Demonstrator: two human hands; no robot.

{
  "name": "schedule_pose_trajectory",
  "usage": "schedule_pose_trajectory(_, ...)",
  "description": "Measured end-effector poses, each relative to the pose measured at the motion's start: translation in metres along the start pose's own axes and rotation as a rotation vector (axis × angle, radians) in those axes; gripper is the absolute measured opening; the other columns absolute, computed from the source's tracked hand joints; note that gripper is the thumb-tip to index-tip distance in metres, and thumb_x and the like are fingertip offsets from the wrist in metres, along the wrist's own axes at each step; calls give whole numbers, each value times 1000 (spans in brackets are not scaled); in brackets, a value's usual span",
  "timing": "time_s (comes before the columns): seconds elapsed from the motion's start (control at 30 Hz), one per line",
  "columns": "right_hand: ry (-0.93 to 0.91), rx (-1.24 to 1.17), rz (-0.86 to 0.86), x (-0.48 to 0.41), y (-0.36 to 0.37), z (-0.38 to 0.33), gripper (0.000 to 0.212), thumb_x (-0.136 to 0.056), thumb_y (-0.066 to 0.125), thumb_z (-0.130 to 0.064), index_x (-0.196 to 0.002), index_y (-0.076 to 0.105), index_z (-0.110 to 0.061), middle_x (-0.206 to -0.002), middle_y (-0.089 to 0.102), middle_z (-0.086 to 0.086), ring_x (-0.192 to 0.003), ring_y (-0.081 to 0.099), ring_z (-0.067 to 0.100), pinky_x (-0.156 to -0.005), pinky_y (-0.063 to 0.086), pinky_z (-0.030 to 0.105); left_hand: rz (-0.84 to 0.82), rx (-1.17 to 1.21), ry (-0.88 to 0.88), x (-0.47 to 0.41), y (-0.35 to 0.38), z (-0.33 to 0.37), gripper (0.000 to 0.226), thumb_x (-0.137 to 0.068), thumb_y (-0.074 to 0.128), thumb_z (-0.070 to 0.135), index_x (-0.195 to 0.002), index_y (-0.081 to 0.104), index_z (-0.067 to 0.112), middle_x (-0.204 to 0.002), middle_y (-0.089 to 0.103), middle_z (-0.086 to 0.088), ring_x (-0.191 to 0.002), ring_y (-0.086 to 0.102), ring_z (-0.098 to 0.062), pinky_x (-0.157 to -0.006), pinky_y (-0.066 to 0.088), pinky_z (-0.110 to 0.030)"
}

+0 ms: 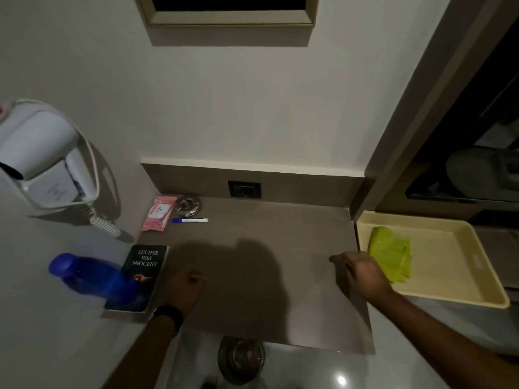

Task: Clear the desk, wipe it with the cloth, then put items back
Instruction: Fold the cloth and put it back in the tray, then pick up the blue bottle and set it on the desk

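A person stands at a small brown desk [252, 262] set into a corner, seen from above. Taking the desk as the landmark: along its left edge lies a dark paperback book [141, 273] titled "Lucifer Was Innocent", with a blue water bottle [90, 277] standing blurred on the book's near-left part. At the desk's far left corner sit a pink pack of wipes [158, 213], a round metal ashtray [188, 205] and a blue-capped marker pen [189, 220]. Just off the desk's right edge rests a cream plastic tray [449, 287] holding the crumpled green cloth [391, 254]. The left hand [186, 287], with a dark band on its wrist, rests near the book with fingers curled into a loose fist, holding nothing. The right hand [361, 272] hovers over the desk's right edge beside the cloth, fingers bent inward and loosely closed, apparently empty, though blur makes this uncertain. Items remain on the desk, so clearing looks unfinished. To do it well, lift the bottle off the book first so it does not tip, carry the small pieces to the tray, and take the cloth out only once the surface is bare.
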State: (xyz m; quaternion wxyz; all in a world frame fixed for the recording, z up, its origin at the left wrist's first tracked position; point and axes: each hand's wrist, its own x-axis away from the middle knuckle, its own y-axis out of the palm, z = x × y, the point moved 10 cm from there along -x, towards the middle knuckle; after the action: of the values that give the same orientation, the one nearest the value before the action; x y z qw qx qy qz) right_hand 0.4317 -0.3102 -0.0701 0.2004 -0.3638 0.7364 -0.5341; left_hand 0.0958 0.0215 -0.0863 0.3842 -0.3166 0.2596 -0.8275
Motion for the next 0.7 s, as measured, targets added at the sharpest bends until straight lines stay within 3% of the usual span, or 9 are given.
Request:
schedule_pose_trajectory(0.07,-9,-125,4,0,14,-29,27,-102,61,-10,-118,81,-18,-119,80,1,-110,72,28,-99,55,41,75,-81,-44,-8,-28,-20,9,-95,63,8,-90,70,9,-85,66,-7,-90,64,-31,-86,54,-42)
schedule_pose_trajectory(0.13,18,-253,-3,0,33,-61,28,-103,57,-6,-115,80,-16,-119,80,1,-110,72,25,-99,56,41,131,-292,-66,-14,-51,-45,21,-93,67,10,-113,70,2,-114,69,-19,-111,63,-40,-101,51,-49)
schedule_pose_trajectory(0.23,91,-452,-41,5,73,-115,26,-105,56,-10,-113,79,-17,-115,80,-2,-107,74,17,-100,58,37,106,-391,-143,-13,-64,-95,31,-93,66,12,-122,65,0,-127,60,-24,-117,58,-42,-103,50,-53)
schedule_pose_trajectory(0.33,144,-620,-57,17,110,-170,21,-106,57,-20,-108,78,-20,-104,82,-6,-96,77,13,-92,61,33,47,-258,-169,0,-59,-132,11,-98,60,11,-100,63,1,-107,63,-21,-101,63,-41,-89,56,-52)
schedule_pose_trajectory(0.43,91,-666,-78,28,133,-228,19,-104,59,-25,-103,77,-24,-95,80,-13,-87,75,1,-83,59,21,86,-106,-223,19,-65,-155,18,-96,65,17,-83,61,6,-87,66,-12,-84,64,-32,-81,58,-43)
schedule_pose_trajectory(0.5,39,-646,-112,31,142,-263,20,-102,59,-23,-98,72,-37,-89,74,-27,-85,69,-14,-79,51,7,191,-18,-336,27,-83,-174,21,-91,74,25,-92,67,6,-94,71,-14,-85,63,-28,-84,57,-39)
schedule_pose_trajectory(0.57,8,-636,-153,31,151,-296,23,-101,58,-21,-101,69,-42,-88,67,-34,-85,66,-20,-80,46,1,310,52,-401,30,-105,-183,40,-85,82,24,-110,67,-3,-112,70,-23,-102,65,-37,-96,54,-45)
schedule_pose_trajectory(0.63,-20,-633,-177,26,157,-328,22,-100,58,-19,-106,74,-33,-92,69,-31,-87,68,-15,-83,47,3,402,158,-367,29,-128,-179,66,-78,89,22,-129,59,-6,-129,62,-25,-117,62,-43,-103,52,-50)
schedule_pose_trajectory(0.7,-60,-643,-184,17,160,-362,21,-99,59,-17,-109,76,-23,-99,73,-21,-93,71,-3,-86,49,7,451,279,-293,22,-150,-174,79,-72,93,20,-138,53,2,-135,61,-20,-120,62,-40,-104,52,-50)
